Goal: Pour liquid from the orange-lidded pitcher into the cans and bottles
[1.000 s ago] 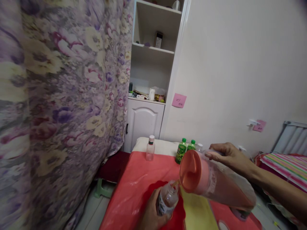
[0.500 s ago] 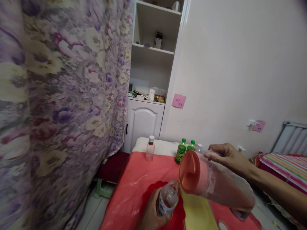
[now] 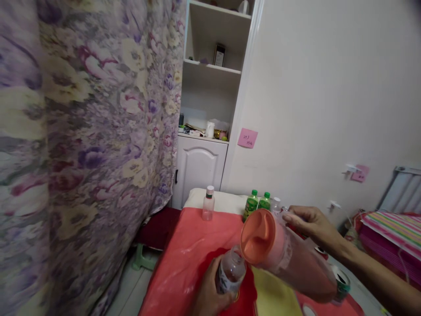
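Observation:
My left hand (image 3: 210,287) is wrapped round a clear labelled bottle (image 3: 231,274) with an open mouth, holding it over a red scalloped tray (image 3: 250,289). My right hand (image 3: 311,221) grips the handle of a large see-through pitcher (image 3: 296,265) with an orange-pink lid (image 3: 258,237). The pitcher is tipped to the left, its spout at the bottle's mouth. Pinkish liquid shows inside the pitcher and low in the bottle. Whether liquid is flowing cannot be made out.
On the red-covered table (image 3: 184,245) stand a capped clear bottle (image 3: 208,204), two green bottles (image 3: 251,205) and another clear bottle (image 3: 276,204). A yellow cloth (image 3: 276,294) lies by the tray. A floral curtain (image 3: 98,131) hangs at left; a can (image 3: 342,283) stands at right.
The pitcher's body and my right hand have moved slightly lower, and the spout slightly left over the bottle's mouth. The view has shifted a little, and a can now shows behind the pitcher.

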The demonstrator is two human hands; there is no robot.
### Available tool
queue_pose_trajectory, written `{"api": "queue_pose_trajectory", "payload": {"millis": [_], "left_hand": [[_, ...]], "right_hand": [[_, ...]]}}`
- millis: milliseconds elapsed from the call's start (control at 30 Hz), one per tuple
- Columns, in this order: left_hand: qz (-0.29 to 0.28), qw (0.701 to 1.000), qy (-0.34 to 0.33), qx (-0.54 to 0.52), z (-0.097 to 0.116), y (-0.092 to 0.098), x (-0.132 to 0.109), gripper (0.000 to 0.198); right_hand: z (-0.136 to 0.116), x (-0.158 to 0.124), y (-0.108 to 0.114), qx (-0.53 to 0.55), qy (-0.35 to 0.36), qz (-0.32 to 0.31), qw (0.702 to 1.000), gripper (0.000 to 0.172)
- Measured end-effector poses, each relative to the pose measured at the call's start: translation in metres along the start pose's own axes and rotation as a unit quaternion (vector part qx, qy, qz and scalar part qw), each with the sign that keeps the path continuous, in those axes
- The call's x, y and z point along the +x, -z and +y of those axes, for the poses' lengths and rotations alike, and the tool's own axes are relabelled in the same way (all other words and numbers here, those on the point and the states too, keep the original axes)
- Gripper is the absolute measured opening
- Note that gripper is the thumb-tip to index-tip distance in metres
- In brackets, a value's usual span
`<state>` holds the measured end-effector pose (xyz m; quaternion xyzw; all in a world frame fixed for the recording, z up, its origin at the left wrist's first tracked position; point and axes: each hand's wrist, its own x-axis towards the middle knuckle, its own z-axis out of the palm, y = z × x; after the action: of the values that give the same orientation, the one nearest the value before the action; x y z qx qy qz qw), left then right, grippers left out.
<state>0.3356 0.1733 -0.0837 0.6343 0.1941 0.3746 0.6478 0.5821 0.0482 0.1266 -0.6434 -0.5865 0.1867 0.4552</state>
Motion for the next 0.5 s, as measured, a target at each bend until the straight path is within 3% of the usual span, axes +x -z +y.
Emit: {"api": "queue_pose_trajectory", "payload": {"millis": [333, 500], "left_hand": [[0.021, 1.000, 0.015, -0.018, 0.015, -0.004, 0.001, 0.070], [0.103, 0.994, 0.027, 0.021, 0.010, 0.002, 0.004, 0.066]], "right_hand": [[0.047, -0.012, -0.015, 0.108, -0.035, 0.096, 0.989, 0.053], [0.079, -0.026, -0.021, 0.176, -0.065, 0.161, 0.969, 0.053]]}}
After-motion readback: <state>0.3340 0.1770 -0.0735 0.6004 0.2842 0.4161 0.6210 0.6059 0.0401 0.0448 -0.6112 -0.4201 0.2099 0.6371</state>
